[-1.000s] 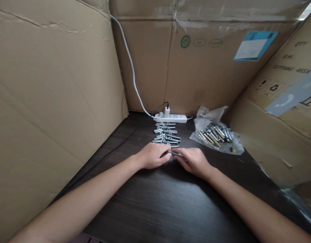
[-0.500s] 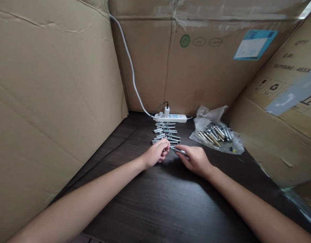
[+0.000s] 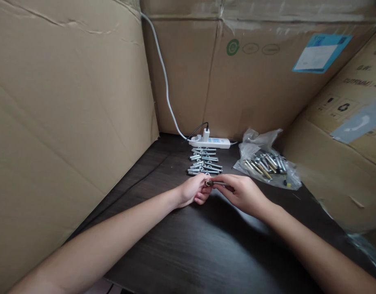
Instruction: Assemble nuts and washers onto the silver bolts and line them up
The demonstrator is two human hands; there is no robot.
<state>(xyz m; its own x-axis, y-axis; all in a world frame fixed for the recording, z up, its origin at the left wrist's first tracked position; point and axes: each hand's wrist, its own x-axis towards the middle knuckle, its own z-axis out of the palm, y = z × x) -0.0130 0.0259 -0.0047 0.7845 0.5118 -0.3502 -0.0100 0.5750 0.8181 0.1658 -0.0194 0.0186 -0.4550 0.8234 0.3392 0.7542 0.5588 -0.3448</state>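
Note:
Between my two hands, just above the dark table, lies a metal expansion bolt [image 3: 219, 183], roughly level. My right hand [image 3: 247, 194] pinches its shaft between thumb and fingers. My left hand [image 3: 192, 192] is closed at the other end, where a nut or washer [image 3: 208, 183] shows at the fingertips. Whether that piece is threaded on the bolt or just touching it, I cannot tell. Right behind my hands, bolts, sleeves and small rings [image 3: 206, 166] are laid out in several rows.
A white power strip [image 3: 214, 143] with a plug and cables stands behind the rows. To the right, a clear plastic bag [image 3: 290, 175] holds several more expansion bolts [image 3: 264, 165]. Cardboard walls [image 3: 188, 73] close in the dark table [image 3: 188, 249] at left, back and right.
My right hand has turned a little and come closer to my left. The nut or washer end now shows at my left fingertips. The whole view has shifted slightly.

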